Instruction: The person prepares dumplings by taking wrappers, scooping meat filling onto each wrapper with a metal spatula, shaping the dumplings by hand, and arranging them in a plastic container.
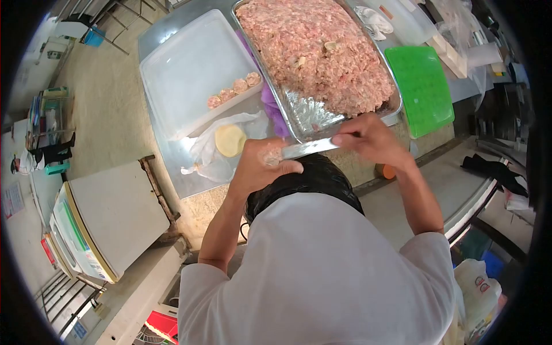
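Note:
My left hand is curled around a small meat dumpling, its pinkish filling showing at the top beside my thumb. My right hand grips a flat metal spatula, whose blade reaches across to the dumpling. Just beyond both hands lies a metal tray heaped with minced meat. A round stack of pale yellow wrappers rests on a plastic bag left of my left hand. Several filled dumplings stand in a row along the near right edge of a white plastic tray.
Purple cloth shows between the two trays. A green tray or lid lies to the right of the meat. A crumpled white cloth sits behind it on the steel table. A white cabinet stands at the left.

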`<state>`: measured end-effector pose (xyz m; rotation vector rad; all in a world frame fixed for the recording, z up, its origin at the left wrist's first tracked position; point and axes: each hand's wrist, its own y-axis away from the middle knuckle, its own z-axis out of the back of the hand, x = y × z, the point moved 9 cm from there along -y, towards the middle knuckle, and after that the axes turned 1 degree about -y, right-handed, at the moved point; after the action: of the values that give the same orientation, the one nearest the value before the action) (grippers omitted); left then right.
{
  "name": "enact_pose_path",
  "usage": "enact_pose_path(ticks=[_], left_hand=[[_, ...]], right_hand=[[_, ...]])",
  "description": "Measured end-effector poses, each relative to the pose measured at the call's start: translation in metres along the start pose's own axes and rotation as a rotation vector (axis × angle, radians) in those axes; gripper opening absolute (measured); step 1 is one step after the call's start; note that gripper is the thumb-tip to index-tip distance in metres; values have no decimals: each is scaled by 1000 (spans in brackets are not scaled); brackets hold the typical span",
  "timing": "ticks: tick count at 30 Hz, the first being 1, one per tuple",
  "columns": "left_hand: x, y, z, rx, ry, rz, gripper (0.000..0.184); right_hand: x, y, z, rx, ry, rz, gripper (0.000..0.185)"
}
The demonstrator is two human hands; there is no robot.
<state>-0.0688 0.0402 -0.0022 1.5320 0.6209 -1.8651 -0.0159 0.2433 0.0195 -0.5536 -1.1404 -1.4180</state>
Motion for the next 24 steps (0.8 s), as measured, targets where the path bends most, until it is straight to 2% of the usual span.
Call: enact_pose_path(ticks=[3,6,8,10,14,19,22,24], left_hand=[[3,5,0,-53,230,15,46],[6,1,-4,29,192,49,49],[12,1,-9,84,165,41,41],[6,0,-9,46,127,63,33],[7,1,-8,28,18,33,21],[-12,-1,-9,38,-27,-53,21],[-3,1,-7,52,-44,-71,20],[0,4,-5,39,-42,-56,21]], right_hand=[[-3,6,23,-73,42,-131,28],[4,4,19,-22,21,-133,27],[6,0,10,-21,15,-89,25],[9,-3,-2,-66,6,3,21],[21,1,7,-64,87,1,19],[24,-5,-14,-9,68,64,20],[14,-2,0,-36,143,-15,21],[20,-3,-4,-25,27,-18,22]])
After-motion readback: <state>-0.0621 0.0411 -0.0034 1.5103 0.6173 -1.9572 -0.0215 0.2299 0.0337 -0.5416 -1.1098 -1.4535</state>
